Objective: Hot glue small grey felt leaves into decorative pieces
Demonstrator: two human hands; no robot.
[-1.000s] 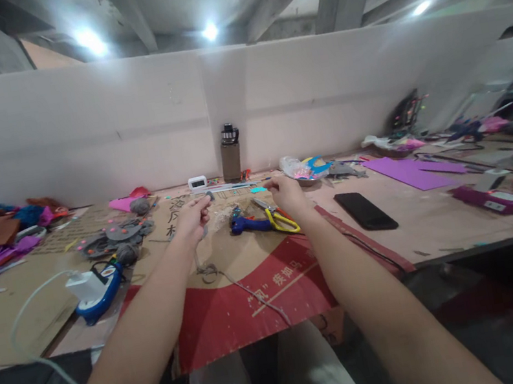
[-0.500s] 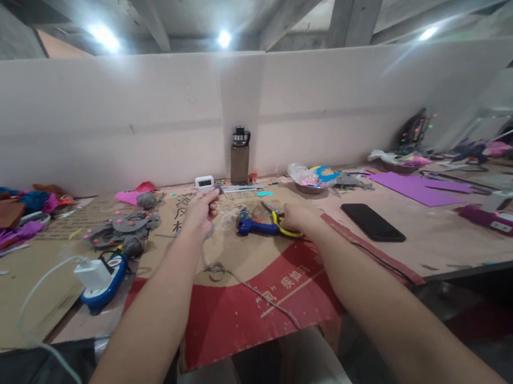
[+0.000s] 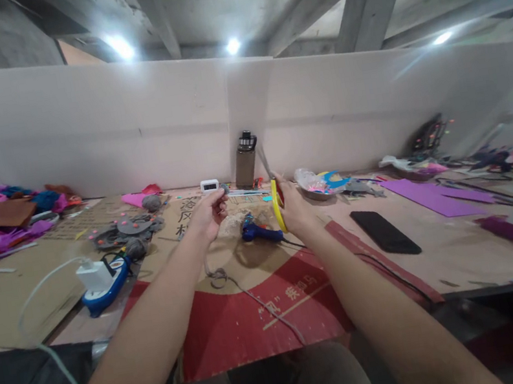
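Observation:
My left hand (image 3: pixel 212 216) is pinched closed over the cardboard, with a small grey tuft showing at its fingertips. A grey cord (image 3: pixel 260 303) runs below that hand, loops on the cardboard and trails to the front edge. My right hand (image 3: pixel 294 204) is closed around the yellow handles of a pair of scissors (image 3: pixel 278 207), whose blades point up and away. Between the hands, a blue glue gun (image 3: pixel 262 232) lies on the cardboard (image 3: pixel 243 260), its nozzle near some clear dried glue.
A dark bottle (image 3: pixel 246 164) and a white digital timer (image 3: pixel 209 185) stand at the back. On the right lie a black phone (image 3: pixel 384 231) and purple sheets (image 3: pixel 429 196). A blue power strip (image 3: pixel 106 292) and grey pieces (image 3: pixel 128 230) sit to the left.
My right hand has lifted the scissors off the cardboard beside the glue gun, turning their blades upward. My left hand stays nearly in place, still pinched. The view has shifted slightly.

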